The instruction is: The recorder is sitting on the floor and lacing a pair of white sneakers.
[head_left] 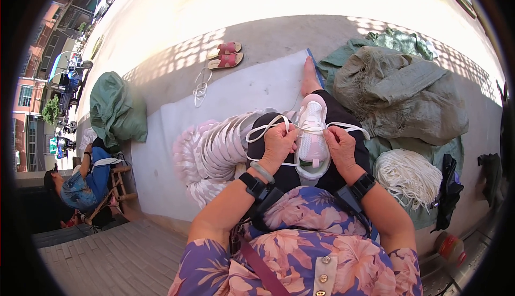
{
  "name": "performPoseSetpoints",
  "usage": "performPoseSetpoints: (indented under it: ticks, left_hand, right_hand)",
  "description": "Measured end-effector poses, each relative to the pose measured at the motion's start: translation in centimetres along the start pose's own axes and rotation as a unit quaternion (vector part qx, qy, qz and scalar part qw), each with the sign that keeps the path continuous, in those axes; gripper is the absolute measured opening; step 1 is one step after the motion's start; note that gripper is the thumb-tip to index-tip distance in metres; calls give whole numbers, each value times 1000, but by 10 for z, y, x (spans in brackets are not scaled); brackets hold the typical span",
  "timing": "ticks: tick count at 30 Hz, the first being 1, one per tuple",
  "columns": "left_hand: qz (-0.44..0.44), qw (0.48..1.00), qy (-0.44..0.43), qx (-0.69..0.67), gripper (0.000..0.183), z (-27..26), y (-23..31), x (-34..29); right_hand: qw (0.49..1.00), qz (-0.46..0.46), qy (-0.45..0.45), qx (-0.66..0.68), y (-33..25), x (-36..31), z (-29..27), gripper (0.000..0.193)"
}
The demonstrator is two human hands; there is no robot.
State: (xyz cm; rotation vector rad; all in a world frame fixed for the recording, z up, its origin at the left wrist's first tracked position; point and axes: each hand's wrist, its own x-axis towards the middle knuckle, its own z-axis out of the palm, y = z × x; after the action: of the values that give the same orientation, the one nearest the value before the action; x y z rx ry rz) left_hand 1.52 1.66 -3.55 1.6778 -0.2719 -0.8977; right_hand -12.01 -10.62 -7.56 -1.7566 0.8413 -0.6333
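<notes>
A pink and white sneaker lies lengthwise on my lap, between my two hands. White shoelace runs across it, with a loop out to the left and another length out to the right. My left hand is closed, thumb and fingers pinching the lace at the sneaker's left side. On the opposite side my right hand pinches the lace close to the sneaker's middle. Whether the lace is knotted between the fingers is too small to tell. Beside my left leg lies a long row of nested pink and white shoe parts.
A pale mat lies under my legs. White laces are heaped at right, below a bulky grey-green sack. Red sandals and a loose lace lie ahead. A green sack and another seated person are at left.
</notes>
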Motion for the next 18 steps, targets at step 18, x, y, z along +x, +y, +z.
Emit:
performPoseSetpoints:
  ticks: [18]
  left_hand:
    - [39, 993, 85, 76, 5, 5, -4, 6]
  right_hand:
    - [987, -82, -75, -119, -10, 3, -10, 14]
